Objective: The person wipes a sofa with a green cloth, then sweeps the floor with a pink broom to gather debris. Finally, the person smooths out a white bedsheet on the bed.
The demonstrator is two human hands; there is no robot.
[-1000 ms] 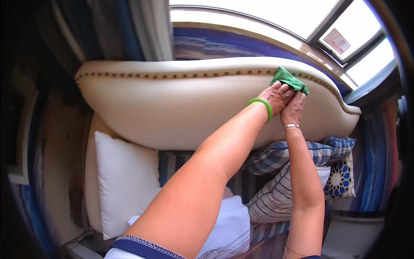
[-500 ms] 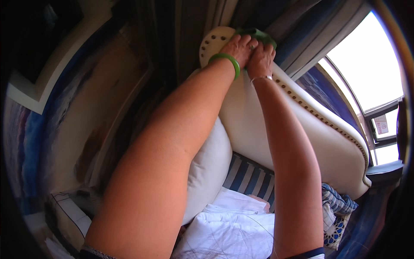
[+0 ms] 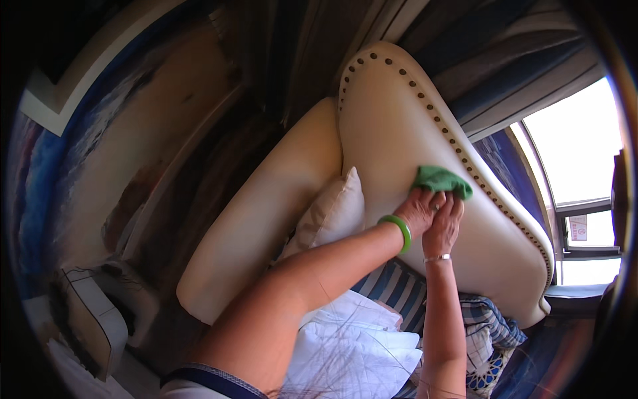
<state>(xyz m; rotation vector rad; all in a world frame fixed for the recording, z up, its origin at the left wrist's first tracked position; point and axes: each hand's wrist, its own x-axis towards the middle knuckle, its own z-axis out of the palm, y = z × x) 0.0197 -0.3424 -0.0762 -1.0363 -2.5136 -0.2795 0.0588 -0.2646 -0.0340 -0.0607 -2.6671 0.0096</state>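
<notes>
A green cloth point(image 3: 444, 181) lies bunched against the cream padded headboard point(image 3: 392, 139), below its edge of dark round studs. My left hand point(image 3: 417, 211), with a green bangle at the wrist, has its fingers closed on the cloth's lower part. Close beside it, my right hand point(image 3: 444, 229) wears a silver bracelet and also grips the cloth, its fingertips partly covered by the folds. Both arms reach up from the lower edge.
A pale pillow point(image 3: 330, 213) leans in the headboard's corner. White bedding point(image 3: 345, 346) and a striped cushion point(image 3: 392, 282) lie below. Checked fabric point(image 3: 488, 316) sits at the lower right. A bedside cabinet point(image 3: 93, 312) stands left; the window point(image 3: 565, 146) is at right.
Both hands and the cloth have come down and to the right from the headboard's top corner to its middle. My view has shifted, showing more of the headboard's left wing and the pillow.
</notes>
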